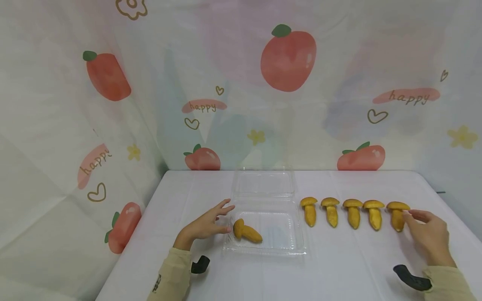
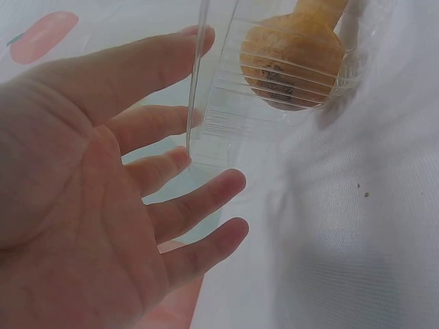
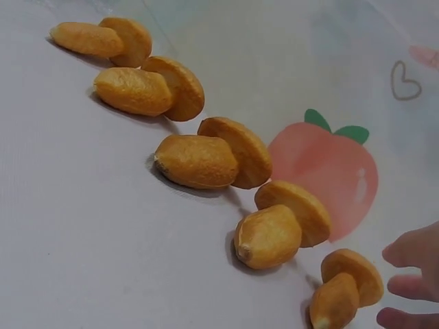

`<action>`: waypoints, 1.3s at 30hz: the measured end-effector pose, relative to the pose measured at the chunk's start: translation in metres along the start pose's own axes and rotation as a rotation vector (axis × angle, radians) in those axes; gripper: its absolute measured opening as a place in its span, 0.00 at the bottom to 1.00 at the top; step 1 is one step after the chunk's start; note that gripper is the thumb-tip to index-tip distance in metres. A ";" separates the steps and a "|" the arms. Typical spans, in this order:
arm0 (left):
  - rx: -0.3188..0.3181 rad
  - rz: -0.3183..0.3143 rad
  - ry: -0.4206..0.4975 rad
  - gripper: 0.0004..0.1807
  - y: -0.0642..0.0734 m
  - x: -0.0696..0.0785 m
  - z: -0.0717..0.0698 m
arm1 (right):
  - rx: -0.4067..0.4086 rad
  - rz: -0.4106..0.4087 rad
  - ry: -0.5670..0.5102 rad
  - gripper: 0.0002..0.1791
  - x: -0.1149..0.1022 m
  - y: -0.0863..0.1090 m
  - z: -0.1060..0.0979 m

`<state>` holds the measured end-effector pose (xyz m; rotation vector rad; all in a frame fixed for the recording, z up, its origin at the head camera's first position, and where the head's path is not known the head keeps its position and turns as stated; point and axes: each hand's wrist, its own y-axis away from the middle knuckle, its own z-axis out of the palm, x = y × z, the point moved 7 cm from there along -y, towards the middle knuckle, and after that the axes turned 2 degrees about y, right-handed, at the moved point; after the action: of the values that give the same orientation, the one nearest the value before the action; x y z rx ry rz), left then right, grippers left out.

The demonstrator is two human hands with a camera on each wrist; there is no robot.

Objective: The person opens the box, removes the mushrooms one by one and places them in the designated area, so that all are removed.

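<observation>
A yellow-brown mushroom (image 1: 251,234) lies on its side in a clear plastic box (image 1: 278,252), cap toward the left wall. My left hand (image 1: 208,223) is at that wall, fingers spread; in the left wrist view its thumb (image 2: 158,65) overlaps the clear edge, with the mushroom's cap (image 2: 291,62) beyond. To the right of the box, several similar mushrooms lie in a row, caps toward the back. My right hand (image 1: 430,234) is at the rightmost mushroom (image 1: 397,215), fingertips beside its cap. In the right wrist view, a small gap shows between the fingers (image 3: 415,284) and that mushroom (image 3: 336,301).
The box's clear lid (image 1: 263,184) stands open toward the back of the white table (image 1: 331,267). A patterned curtain (image 1: 241,83) hangs behind and to the left. Black curved pieces (image 1: 412,279) stick out by both wrists.
</observation>
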<state>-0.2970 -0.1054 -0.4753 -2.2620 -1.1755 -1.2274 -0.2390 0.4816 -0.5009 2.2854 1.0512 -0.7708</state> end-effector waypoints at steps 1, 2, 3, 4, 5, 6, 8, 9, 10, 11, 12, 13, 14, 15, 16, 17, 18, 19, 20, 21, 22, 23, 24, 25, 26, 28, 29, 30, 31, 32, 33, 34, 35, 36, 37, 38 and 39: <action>-0.002 0.002 -0.002 0.40 0.000 0.000 0.000 | 0.010 -0.006 0.009 0.37 -0.001 0.001 -0.002; -0.003 0.008 -0.003 0.39 0.000 0.000 0.000 | 0.020 -0.012 0.019 0.37 -0.002 0.001 -0.004; -0.004 0.014 -0.004 0.39 0.000 0.001 0.000 | 0.030 -0.016 0.027 0.37 -0.003 0.002 -0.006; -0.006 0.019 -0.005 0.39 0.000 0.001 0.000 | 0.043 -0.026 0.037 0.37 -0.005 0.003 -0.008; -0.008 0.020 -0.007 0.39 0.000 0.001 0.000 | 0.057 -0.039 0.047 0.36 -0.006 0.003 -0.010; -0.008 0.022 -0.007 0.39 0.000 0.001 0.000 | 0.068 -0.051 0.054 0.36 -0.008 0.004 -0.012; -0.009 0.026 -0.006 0.39 0.000 0.001 0.000 | 0.081 -0.069 0.059 0.36 -0.012 0.006 -0.014; -0.008 0.025 -0.006 0.39 0.000 0.000 0.000 | 0.090 -0.078 0.062 0.35 -0.015 0.007 -0.015; -0.007 0.025 -0.005 0.39 0.000 0.000 0.000 | 0.092 -0.084 0.060 0.35 -0.017 0.008 -0.015; -0.005 0.026 -0.002 0.39 0.000 0.000 0.000 | 0.096 -0.087 0.059 0.35 -0.020 0.010 -0.015; -0.005 0.026 0.001 0.40 0.000 0.000 0.000 | 0.096 -0.088 0.056 0.35 -0.023 0.011 -0.015; -0.005 0.025 0.004 0.40 0.000 0.000 0.000 | 0.095 -0.091 0.050 0.36 -0.026 0.013 -0.015; -0.005 0.023 0.007 0.40 0.000 0.000 0.000 | 0.101 -0.103 0.047 0.36 -0.029 0.015 -0.015; -0.005 0.024 0.007 0.40 0.000 0.000 0.000 | 0.104 -0.113 0.046 0.36 -0.032 0.017 -0.016; -0.006 0.026 0.007 0.40 0.000 0.000 0.000 | 0.107 -0.126 0.045 0.36 -0.035 0.019 -0.016; -0.007 0.027 0.006 0.40 0.000 0.000 0.000 | 0.109 -0.138 0.044 0.36 -0.038 0.021 -0.016; -0.008 0.029 0.003 0.40 0.000 0.000 0.000 | 0.112 -0.150 0.041 0.36 -0.041 0.023 -0.016; -0.008 0.032 -0.001 0.40 -0.001 0.000 0.001 | 0.115 -0.164 0.040 0.35 -0.043 0.026 -0.016; -0.008 0.033 -0.002 0.40 -0.001 0.000 0.001 | 0.119 -0.177 0.040 0.35 -0.046 0.027 -0.016; -0.008 0.035 -0.004 0.40 -0.001 0.000 0.001 | 0.116 -0.182 0.037 0.35 -0.048 0.030 -0.016; -0.007 0.037 -0.005 0.40 -0.001 0.000 0.001 | 0.117 -0.190 0.035 0.34 -0.051 0.032 -0.015; -0.006 0.039 -0.005 0.40 -0.001 -0.001 0.001 | 0.113 -0.195 0.031 0.35 -0.052 0.033 -0.014; -0.006 0.039 -0.006 0.40 -0.001 -0.001 0.001 | 0.114 -0.205 0.029 0.35 -0.055 0.035 -0.013; -0.007 0.037 -0.007 0.40 -0.001 -0.001 0.001 | 0.107 -0.213 0.026 0.35 -0.057 0.037 -0.011; -0.007 0.036 -0.005 0.40 -0.001 -0.001 0.001 | 0.100 -0.217 0.022 0.36 -0.059 0.039 -0.010; -0.007 0.030 -0.005 0.40 -0.001 -0.001 0.000 | 0.084 -0.226 0.017 0.37 -0.063 0.043 -0.006; -0.008 0.027 -0.006 0.40 -0.001 -0.001 0.000 | 0.081 -0.234 0.018 0.37 -0.065 0.045 -0.004; -0.008 0.022 -0.007 0.40 -0.001 -0.001 0.000 | 0.077 -0.242 0.017 0.36 -0.068 0.046 -0.002; -0.008 0.018 -0.008 0.40 -0.001 0.000 0.000 | 0.075 -0.251 0.022 0.36 -0.071 0.048 0.000; -0.006 0.015 -0.007 0.40 -0.001 0.000 0.000 | 0.076 -0.264 0.026 0.35 -0.073 0.050 0.002; -0.005 0.012 -0.009 0.40 -0.001 0.000 -0.001 | 0.076 -0.277 0.033 0.35 -0.076 0.051 0.004; -0.003 0.010 -0.010 0.40 -0.001 0.000 -0.001 | 0.079 -0.292 0.040 0.34 -0.079 0.053 0.006; -0.003 0.009 -0.011 0.40 -0.001 0.000 -0.001 | 0.081 -0.307 0.046 0.33 -0.082 0.054 0.009; -0.002 0.007 -0.012 0.40 -0.001 0.000 -0.002 | 0.080 -0.321 0.052 0.32 -0.084 0.056 0.011; -0.001 0.007 -0.011 0.40 -0.001 0.000 -0.002 | 0.079 -0.338 0.057 0.32 -0.086 0.057 0.013; 0.000 0.006 -0.010 0.40 -0.001 0.000 -0.002 | 0.073 -0.352 0.056 0.32 -0.089 0.058 0.015; 0.001 0.006 -0.011 0.40 -0.001 0.000 -0.002 | 0.067 -0.366 0.059 0.32 -0.091 0.060 0.018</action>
<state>-0.2995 -0.1064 -0.4743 -2.2725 -1.1723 -1.2139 -0.2457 0.3899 -0.4403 2.2096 1.5181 -0.8944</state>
